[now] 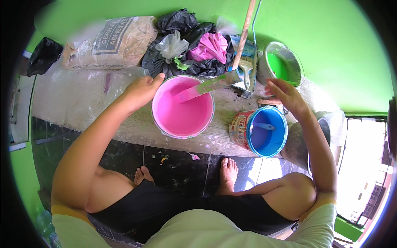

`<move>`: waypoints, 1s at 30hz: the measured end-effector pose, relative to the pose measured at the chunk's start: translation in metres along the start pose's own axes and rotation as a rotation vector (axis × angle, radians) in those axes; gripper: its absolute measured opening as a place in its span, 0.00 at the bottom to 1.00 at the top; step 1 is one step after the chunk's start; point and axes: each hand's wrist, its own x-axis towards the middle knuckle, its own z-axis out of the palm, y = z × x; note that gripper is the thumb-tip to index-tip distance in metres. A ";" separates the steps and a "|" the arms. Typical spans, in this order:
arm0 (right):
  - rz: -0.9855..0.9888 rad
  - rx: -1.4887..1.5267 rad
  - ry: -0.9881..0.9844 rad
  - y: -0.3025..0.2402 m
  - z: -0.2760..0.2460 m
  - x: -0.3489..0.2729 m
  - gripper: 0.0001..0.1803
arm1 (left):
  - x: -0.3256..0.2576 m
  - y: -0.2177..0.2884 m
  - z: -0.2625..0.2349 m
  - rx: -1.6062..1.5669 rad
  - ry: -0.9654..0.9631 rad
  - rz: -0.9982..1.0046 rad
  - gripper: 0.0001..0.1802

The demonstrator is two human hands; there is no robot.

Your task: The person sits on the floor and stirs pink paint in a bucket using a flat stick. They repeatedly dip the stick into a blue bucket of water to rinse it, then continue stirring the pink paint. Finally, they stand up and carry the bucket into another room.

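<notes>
My left hand [142, 94] grips the left side of a bucket of pink paint [175, 118], thumb at its rim and other fingers mostly hidden. A flat, paint-stained stirring stick [217, 84] stands tilted in the paint, leaning on the right rim. My right hand [286, 96] hovers with loosely bent fingers and holds nothing. Below it is a blue-lined bucket [241, 130] with purple-blue liquid and a paintbrush [264, 126] inside. Just beyond that hand stands a grey bucket of green paint [278, 66].
Along the green wall lie a bulky paper sack [113, 43], black plastic bags [178, 20] and a pink bag [210, 47]. A wide brush [246, 71] rests in a paint tray beside a long wooden handle [244, 33]. A grey container [295, 138] stands at right.
</notes>
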 end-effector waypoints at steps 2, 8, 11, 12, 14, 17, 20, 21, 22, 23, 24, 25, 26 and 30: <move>-0.014 -0.323 0.082 0.050 -0.017 -0.019 0.37 | -0.006 0.005 0.003 0.204 0.211 0.246 0.33; 0.055 -0.589 0.047 0.130 -0.014 -0.076 0.32 | -0.095 0.074 0.040 -0.355 -0.501 0.037 0.20; 0.036 -0.533 0.104 0.149 -0.002 -0.071 0.30 | -0.140 0.074 0.073 -0.273 -0.727 0.123 0.21; 0.031 -0.525 0.146 0.148 0.001 -0.070 0.29 | -0.149 0.077 0.076 -0.223 -0.785 0.104 0.22; 0.027 -0.546 0.177 0.144 0.003 -0.071 0.27 | -0.154 0.076 0.085 -0.188 -0.819 0.036 0.22; -0.053 -0.582 0.214 0.144 0.004 -0.074 0.25 | -0.153 0.068 0.109 -0.359 -0.754 -0.151 0.23; -0.167 -0.629 0.237 0.159 0.006 -0.080 0.23 | -0.155 0.064 0.149 -0.572 -0.714 -0.313 0.23; -0.189 -0.660 0.249 0.160 0.002 -0.088 0.23 | -0.153 0.066 0.168 -0.610 -0.724 -0.313 0.24; -0.204 -0.644 0.234 0.159 0.008 -0.083 0.23 | -0.153 0.061 0.184 -0.591 -0.718 -0.291 0.26; -0.210 -0.641 0.221 0.153 0.012 -0.082 0.22 | -0.152 0.050 0.208 -0.599 -0.670 -0.255 0.28; -0.208 -0.646 0.213 0.147 0.012 -0.084 0.22 | -0.150 0.043 0.230 -0.609 -0.630 -0.212 0.30; -0.217 -0.615 0.215 0.142 0.014 -0.085 0.23 | -0.149 0.043 0.238 -0.640 -0.611 -0.203 0.31; -0.205 -0.625 0.205 0.137 0.016 -0.086 0.23 | -0.149 0.041 0.244 -0.671 -0.592 -0.194 0.32; -0.161 -0.609 0.163 0.101 0.026 -0.090 0.23 | -0.141 0.060 0.219 -0.952 -0.685 -0.172 0.34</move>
